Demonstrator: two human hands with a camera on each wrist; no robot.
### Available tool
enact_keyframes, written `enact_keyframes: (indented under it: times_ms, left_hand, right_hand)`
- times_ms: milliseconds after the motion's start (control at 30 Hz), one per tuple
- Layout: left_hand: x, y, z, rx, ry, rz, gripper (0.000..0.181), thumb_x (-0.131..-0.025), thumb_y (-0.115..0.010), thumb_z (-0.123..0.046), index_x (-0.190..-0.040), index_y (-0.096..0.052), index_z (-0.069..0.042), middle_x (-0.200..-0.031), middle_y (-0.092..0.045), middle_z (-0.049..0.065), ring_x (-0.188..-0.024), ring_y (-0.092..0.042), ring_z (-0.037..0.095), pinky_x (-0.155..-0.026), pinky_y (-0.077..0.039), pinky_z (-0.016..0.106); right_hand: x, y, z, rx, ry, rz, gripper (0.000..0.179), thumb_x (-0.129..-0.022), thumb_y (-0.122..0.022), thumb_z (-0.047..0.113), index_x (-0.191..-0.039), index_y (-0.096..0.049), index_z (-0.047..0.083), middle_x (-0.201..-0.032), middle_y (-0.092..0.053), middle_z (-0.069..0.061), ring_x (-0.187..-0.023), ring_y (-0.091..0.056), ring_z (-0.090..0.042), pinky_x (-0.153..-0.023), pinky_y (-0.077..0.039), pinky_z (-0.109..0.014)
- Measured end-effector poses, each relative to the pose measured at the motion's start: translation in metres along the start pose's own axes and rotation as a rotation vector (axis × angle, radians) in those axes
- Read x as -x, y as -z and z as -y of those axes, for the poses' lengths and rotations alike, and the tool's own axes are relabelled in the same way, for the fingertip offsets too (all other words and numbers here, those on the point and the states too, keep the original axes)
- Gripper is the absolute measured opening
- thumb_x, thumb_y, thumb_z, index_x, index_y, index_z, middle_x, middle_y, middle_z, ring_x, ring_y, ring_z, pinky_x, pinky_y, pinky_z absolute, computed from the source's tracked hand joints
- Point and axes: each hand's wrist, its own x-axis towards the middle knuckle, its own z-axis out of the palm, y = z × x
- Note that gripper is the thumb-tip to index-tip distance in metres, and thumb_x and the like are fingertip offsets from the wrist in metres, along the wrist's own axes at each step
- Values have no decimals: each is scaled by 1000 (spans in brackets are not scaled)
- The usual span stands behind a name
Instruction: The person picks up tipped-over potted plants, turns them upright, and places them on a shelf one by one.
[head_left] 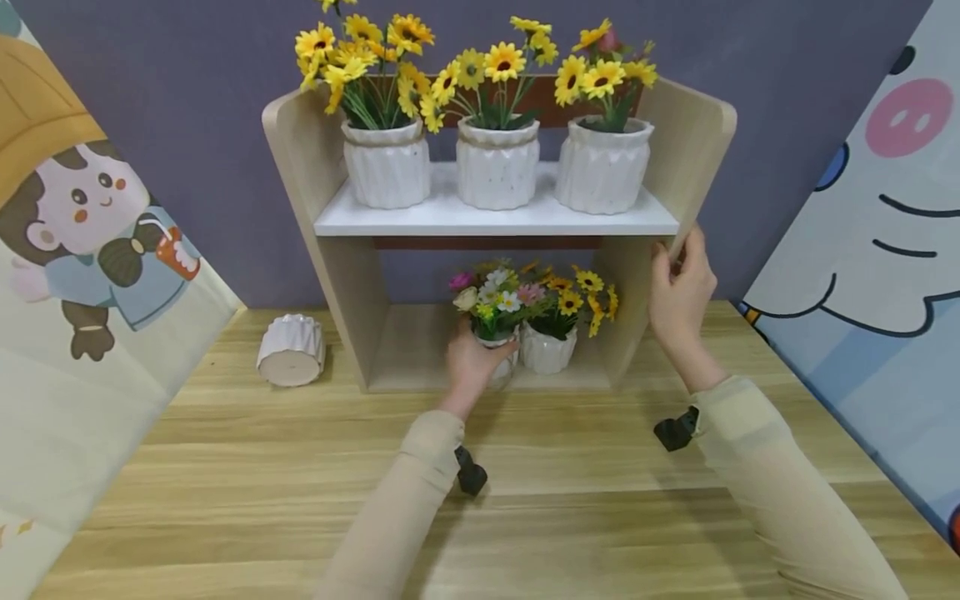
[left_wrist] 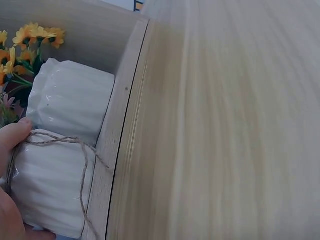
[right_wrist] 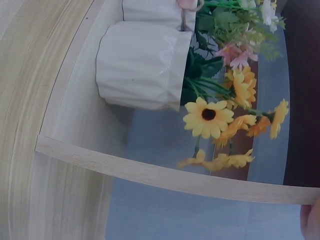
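Note:
On the lower shelf of a wooden rack, my left hand [head_left: 472, 360] grips a white pot [left_wrist: 52, 182] tied with twine. Pink, white and purple artificial flowers [head_left: 495, 296] rise from it above the fingers. Right beside it stands another white pot [head_left: 549, 348] with yellow flowers [right_wrist: 208, 117], close to the rack's right side. My right hand [head_left: 684, 292] holds the front edge of the rack's right side panel [head_left: 686, 162], thumb on the inner side, just below the upper shelf. Only a bit of that hand shows in the right wrist view.
Three white pots of yellow flowers [head_left: 498, 167] line the white upper shelf [head_left: 495, 223]. A white pot [head_left: 291, 350] lies on its side on the wooden table [head_left: 247, 467], left of the rack. Cartoon-printed panels flank the table, with a grey-purple wall behind.

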Motion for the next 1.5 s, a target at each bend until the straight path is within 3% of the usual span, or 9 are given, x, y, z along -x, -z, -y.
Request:
enact_keyframes:
  times_ms: [233,433,700,1033,1133,1267,1367,1500]
  left_hand:
    - [0,-9,-4,-28,24,15,90,-63,-79,-45,-131,-38,-3,-120,-53,20,-101,-57,37,-84,-47,44]
    - [0,-10,-1,-44,5,22,91,-64,-78,-45,-132,-37,-2,-123,-51,19,-103,-56,37,-86,-46,44]
    - [-2,-3,3,-10,-39,-16,88,-64,-79,-41,-130,-38,0,-117,-53,23,-100,-57,39,-84,-47,46]
    - [-7,1,6,-37,-61,31,95,-64,-79,-42,-134,-33,2,-121,-50,27,-104,-54,41,-87,-45,47]
    - [-8,6,7,-61,-70,72,94,-64,-78,-43,-134,-33,1,-122,-50,25,-104,-54,40,-85,-46,46]
    - [-8,14,6,-63,-74,119,92,-64,-78,-44,-134,-35,-2,-119,-53,24,-102,-56,39,-83,-47,46]
    - [-7,20,6,-30,-85,141,89,-64,-78,-44,-132,-39,-3,-118,-55,23,-103,-56,39,-84,-47,46]
    - [-2,30,7,20,-105,145,82,-67,-77,-41,-132,-42,-6,-123,-54,20,-109,-53,37,-89,-44,46]
  right_hand:
    - [0,-2,0,-15,-13,20,37,-91,-48,23,-128,-49,20,-113,-61,-8,-98,-60,-16,-79,-51,-37]
    - [1,-3,0,-12,-24,24,37,-91,-48,23,-128,-49,20,-114,-61,-7,-99,-60,-16,-79,-51,-37]
    - [0,-2,-1,-19,-24,34,36,-92,-48,24,-128,-49,21,-115,-61,-8,-100,-60,-16,-79,-51,-38]
    - [1,-2,-1,-25,-27,38,36,-92,-47,25,-128,-48,25,-115,-61,-7,-100,-60,-16,-80,-51,-38]
    - [1,-1,-1,-22,-21,30,36,-92,-47,25,-128,-48,26,-114,-61,-7,-98,-60,-15,-78,-52,-36]
    - [0,0,-1,-16,-14,12,35,-91,-48,24,-126,-50,26,-111,-62,-6,-93,-60,-13,-74,-50,-23]
    - [-1,0,-1,-10,-17,-3,33,-91,-48,25,-124,-52,26,-109,-62,-6,-91,-59,-12,-69,-45,-16]
    - [-1,0,-2,-4,-17,-2,34,-91,-48,26,-125,-51,26,-109,-62,-6,-93,-60,-13,-69,-44,-14]
